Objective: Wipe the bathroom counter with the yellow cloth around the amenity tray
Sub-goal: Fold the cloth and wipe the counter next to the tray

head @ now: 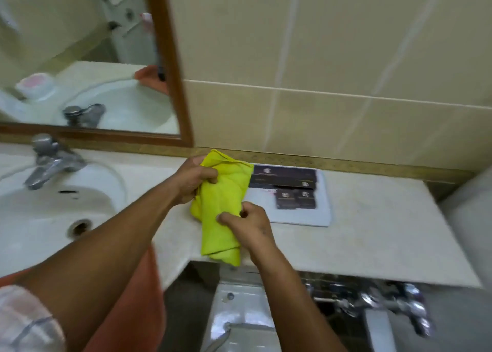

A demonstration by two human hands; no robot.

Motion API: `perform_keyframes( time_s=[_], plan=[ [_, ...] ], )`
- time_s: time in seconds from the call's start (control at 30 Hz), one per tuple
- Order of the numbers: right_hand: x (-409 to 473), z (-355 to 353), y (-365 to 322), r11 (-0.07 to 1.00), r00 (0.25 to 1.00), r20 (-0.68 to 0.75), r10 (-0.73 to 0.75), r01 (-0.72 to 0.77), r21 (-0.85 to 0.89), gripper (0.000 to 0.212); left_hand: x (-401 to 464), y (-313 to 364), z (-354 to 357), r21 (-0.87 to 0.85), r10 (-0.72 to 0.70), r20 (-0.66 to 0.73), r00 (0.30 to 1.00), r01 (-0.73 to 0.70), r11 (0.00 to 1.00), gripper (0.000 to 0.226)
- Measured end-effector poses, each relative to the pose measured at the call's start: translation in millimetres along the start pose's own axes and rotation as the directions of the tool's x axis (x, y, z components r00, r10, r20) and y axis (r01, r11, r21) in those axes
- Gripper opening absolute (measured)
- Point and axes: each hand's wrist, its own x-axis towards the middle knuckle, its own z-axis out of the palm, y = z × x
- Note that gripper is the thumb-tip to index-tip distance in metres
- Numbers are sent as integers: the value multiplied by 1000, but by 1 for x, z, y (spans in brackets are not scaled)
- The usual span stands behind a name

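**Still gathering the cloth, not yet wiping**

Both hands hold the yellow cloth (pixel 223 208) just above the pale worktop (pixel 372 232), between the sink (pixel 53 218) and the amenity tray (pixel 323 216). The left hand (pixel 193 181) has its grip pressed shut on the cloth's upper folds; the right hand (pixel 250 225) pinches its lower edge, probably bunching it into a pad for wiping. Dark boxes (pixel 285 178), slightly blurred, lie on the tray against the wall.

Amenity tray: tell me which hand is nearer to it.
Right. The right hand grips the yellow cloth beside the tray's near-left edge; the left hand holds the cloth's far end, farther left.
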Motion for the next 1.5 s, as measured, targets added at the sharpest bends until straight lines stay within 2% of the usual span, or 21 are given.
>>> perform_keyframes(
  time_s=[0.07,0.13,0.2,0.27,0.37,0.43,0.47,0.5,0.57,0.63,0.7,0.73,0.8,0.93,1.07,1.2,1.27,1.37,1.5],
  plan=[
    [-14,-58,33,985,990,-141,24,1,173,21,14,10,70,28,16,182,983,-22,999,38],
    [-25,-116,68,949,947,-302,114,-14,316,27,31,11,146,104,39,279,960,-71,992,42],
    [-31,-169,100,937,873,-453,178,-9,351,27,49,1,219,172,55,322,945,-115,978,39],
    [-31,-215,127,943,810,-545,217,-30,331,29,66,-14,288,276,30,331,943,-127,953,42],
    [-19,-263,148,966,825,-512,240,-152,208,33,82,-26,340,475,48,320,946,-204,856,55],
    [-14,-284,161,941,837,-500,223,-319,-114,52,82,-29,348,683,137,323,936,-331,652,48],
    [-13,-290,167,876,818,-555,151,-372,-309,60,76,-33,342,738,227,327,917,-398,545,45],
    [-13,-293,170,815,791,-611,23,-369,-446,63,65,-38,332,752,329,357,874,-478,454,42],
    [-7,-293,172,776,783,-579,-228,-213,-593,58,33,-59,302,666,470,530,706,-690,284,38],
    [11,-283,167,746,844,-444,-301,-82,-661,54,0,-83,262,498,399,764,507,-857,135,40],
    [34,-267,165,665,911,-293,-290,-29,-746,54,-12,-103,231,355,282,895,346,-935,20,45],
    [46,-257,165,612,928,-238,-288,-13,-791,54,-10,-107,222,325,232,920,317,-946,4,46],
    [64,-246,167,540,932,-212,-294,-21,-841,54,-4,-110,221,306,187,932,309,-951,45,47],
    [99,-254,158,504,929,-191,-316,-6,-864,52,4,-115,223,287,170,941,293,-956,60,49],
    [120,-287,165,498,934,-133,-331,53,-866,49,10,-119,221,291,191,936,297,-955,58,51],
    [122,-371,200,535,912,-291,-290,-98,-839,47,9,-122,220,309,178,930,322,-946,99,50],
    [129,-396,205,526,914,-294,-281,-110,-843,48,11,-122,221,312,177,929,326,-945,101,50],
    [127,-397,207,520,917,-274,-289,-90,-850,48,12,-123,222,315,188,928,322,-947,67,50],
    [77,-377,219,530,920,-263,-291,-74,-845,53,8,-121,222,327,179,926,332,-943,58,49]
  ],
)
